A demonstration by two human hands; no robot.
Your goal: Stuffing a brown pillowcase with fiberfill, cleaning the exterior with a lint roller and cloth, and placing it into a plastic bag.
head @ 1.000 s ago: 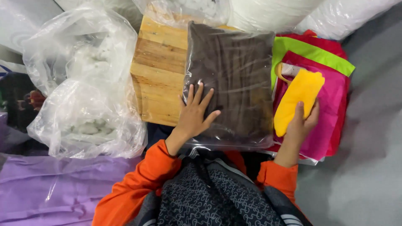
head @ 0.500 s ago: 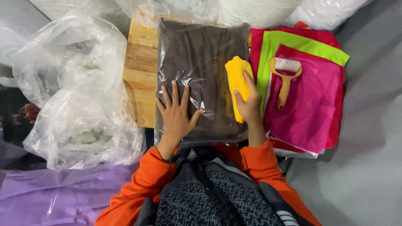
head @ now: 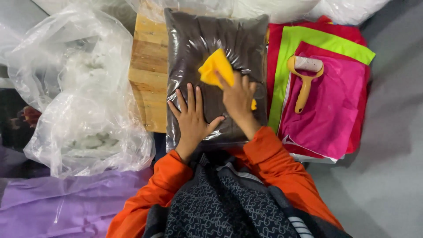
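Observation:
A brown cushion sealed in clear plastic (head: 229,39) lies on a wooden block (head: 147,66). My left hand (head: 191,119) rests flat on its near part, fingers spread. My right hand (head: 238,97) presses a yellow cloth (head: 216,66) onto the middle of the plastic; part of the cloth shows under the hand at its right side. Both sleeves are orange.
To the right lies a stack of pink, green and red fabric pieces (head: 326,110) with a yellow-handled lint roller (head: 304,83) on top. A large clear bag of white stuffing (head: 83,97) sits at the left, purple wrapped fabric (head: 57,202) below it. Grey floor is at right.
My right hand has carried the yellow cloth from the pink fabric stack leftwards onto the brown cushion and up to its middle. The left hand has stayed pressed on the cushion.

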